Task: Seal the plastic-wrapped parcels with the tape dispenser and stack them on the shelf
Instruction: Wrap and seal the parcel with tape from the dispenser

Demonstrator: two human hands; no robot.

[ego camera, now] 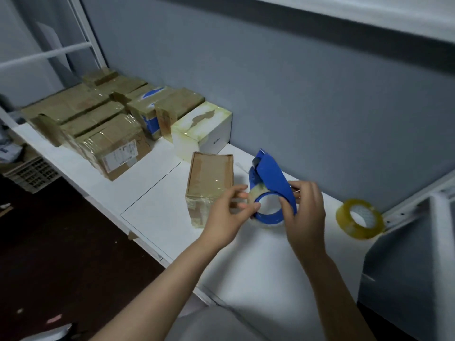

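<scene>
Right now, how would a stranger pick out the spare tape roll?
Find the white table along the grey wall. Right of the blue dispenser, near the table's right end, sits the spare roll. It is yellowish and bare, not mounted in anything.

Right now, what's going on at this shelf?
A person is handling a blue dispenser at the white shelf. The right hand grips its frame while the left hand pinches the tape on it, seemingly looking for the end. One parcel lies just left of the hands, untouched. A stack of wrapped boxes sits further left, and a spare roll lies to the right.
</scene>
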